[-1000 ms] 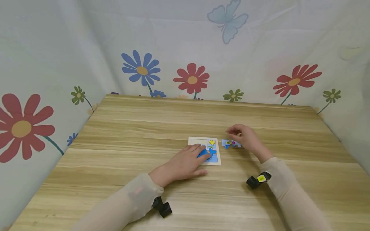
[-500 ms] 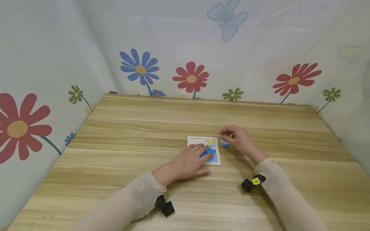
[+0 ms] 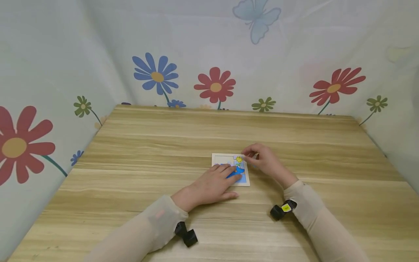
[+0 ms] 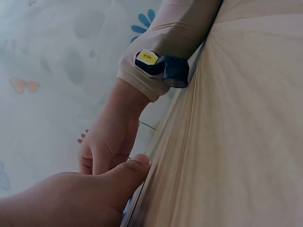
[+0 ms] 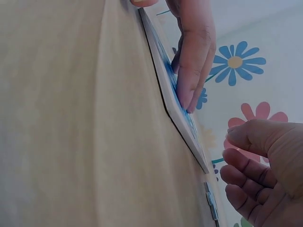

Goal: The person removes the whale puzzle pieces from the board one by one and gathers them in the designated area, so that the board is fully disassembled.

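Note:
A small jigsaw puzzle board with a pale wooden frame lies flat on the table. My left hand rests across it, fingers extended over the blue whale picture and covering much of the lower left. At the top right of the board a yellow sun shows, while bare tray appears at upper left. My right hand hovers by that corner, fingers loosely bent. Nothing shows between its thumb and fingers in the right wrist view. Below it, loose puzzle pieces lie beside the board, mostly hidden in the head view.
The wood-grain table stretches around the board on all sides. Behind it hangs a pale cloth printed with flowers and a butterfly. Black wrist cameras are strapped to both sleeves.
My right hand has moved left, from over the loose pieces to the board's top right corner. The left hand stays on the board, shifted slightly.

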The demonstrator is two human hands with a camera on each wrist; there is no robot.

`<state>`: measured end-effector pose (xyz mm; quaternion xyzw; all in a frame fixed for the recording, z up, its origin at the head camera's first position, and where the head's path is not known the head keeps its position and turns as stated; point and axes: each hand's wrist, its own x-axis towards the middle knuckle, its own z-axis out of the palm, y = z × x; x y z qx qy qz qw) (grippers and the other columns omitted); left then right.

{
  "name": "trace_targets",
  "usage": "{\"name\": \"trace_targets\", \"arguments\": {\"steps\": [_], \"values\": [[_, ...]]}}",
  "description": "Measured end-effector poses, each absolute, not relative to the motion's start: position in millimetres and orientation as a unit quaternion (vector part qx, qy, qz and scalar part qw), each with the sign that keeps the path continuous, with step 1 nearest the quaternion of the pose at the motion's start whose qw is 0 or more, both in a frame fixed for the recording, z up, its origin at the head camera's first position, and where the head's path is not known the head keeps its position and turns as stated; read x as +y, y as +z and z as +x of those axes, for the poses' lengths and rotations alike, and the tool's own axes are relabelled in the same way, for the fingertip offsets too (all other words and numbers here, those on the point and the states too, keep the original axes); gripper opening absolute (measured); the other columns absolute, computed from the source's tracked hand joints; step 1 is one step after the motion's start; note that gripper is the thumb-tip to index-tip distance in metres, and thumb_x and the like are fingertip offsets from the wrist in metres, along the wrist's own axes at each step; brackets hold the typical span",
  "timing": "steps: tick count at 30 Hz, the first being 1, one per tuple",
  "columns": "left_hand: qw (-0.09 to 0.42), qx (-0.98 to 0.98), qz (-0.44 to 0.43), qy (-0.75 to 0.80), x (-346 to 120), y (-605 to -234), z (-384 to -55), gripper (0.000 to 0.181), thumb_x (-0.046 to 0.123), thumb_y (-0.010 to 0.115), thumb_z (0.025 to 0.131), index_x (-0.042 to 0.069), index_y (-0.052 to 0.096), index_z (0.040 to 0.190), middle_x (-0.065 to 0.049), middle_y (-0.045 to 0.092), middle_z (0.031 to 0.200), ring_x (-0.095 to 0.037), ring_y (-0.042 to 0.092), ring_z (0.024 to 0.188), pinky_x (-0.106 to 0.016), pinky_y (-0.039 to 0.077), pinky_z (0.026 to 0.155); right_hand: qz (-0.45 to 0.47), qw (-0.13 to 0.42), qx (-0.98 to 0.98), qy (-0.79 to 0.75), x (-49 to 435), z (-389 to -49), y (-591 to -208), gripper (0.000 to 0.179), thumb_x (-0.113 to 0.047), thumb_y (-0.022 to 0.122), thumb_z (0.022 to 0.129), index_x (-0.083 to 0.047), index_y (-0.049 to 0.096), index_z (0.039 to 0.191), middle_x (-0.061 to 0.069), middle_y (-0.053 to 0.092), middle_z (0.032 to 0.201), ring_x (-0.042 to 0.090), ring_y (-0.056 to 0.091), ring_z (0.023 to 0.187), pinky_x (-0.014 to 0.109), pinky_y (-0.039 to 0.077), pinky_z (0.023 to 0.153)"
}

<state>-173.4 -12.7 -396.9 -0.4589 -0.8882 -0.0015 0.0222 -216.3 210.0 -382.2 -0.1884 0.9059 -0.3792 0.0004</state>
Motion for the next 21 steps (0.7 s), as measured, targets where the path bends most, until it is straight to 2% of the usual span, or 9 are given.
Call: {"name": "trace_targets", "arguments": {"steps": [11,21], "values": [[0.017,-0.890,-0.456,-0.003,-12.9,-393.4,-168.9,0.064,0.059,0.042,0.096,0.020,0.041,0.147,-0.008,0.042,0.151,-0.027,0.038,0.140,-0.047,0.036,0.113,-0.241,-0.009,0.905,-0.350,203.4,-214.6,-389.0,0.017,-0.007,0.068,0.087,-0.003,0.070,0.103,0.013,0.061,0.093,0.017,0.056,0.078,0.023,0.045,0.067],[-0.009,-0.893,-0.451,-0.002,-12.2,-391.1,-164.8,0.070,0.060,0.040,0.096,0.018,0.034,0.151,-0.010,0.033,0.156,-0.029,0.032,0.144,-0.048,0.031,0.116,-0.269,-0.025,0.923,-0.274,197.8,-209.1,-392.5,0.017,-0.012,0.068,0.089,-0.009,0.072,0.105,0.012,0.059,0.106,0.019,0.052,0.084,0.028,0.043,0.072]]}}
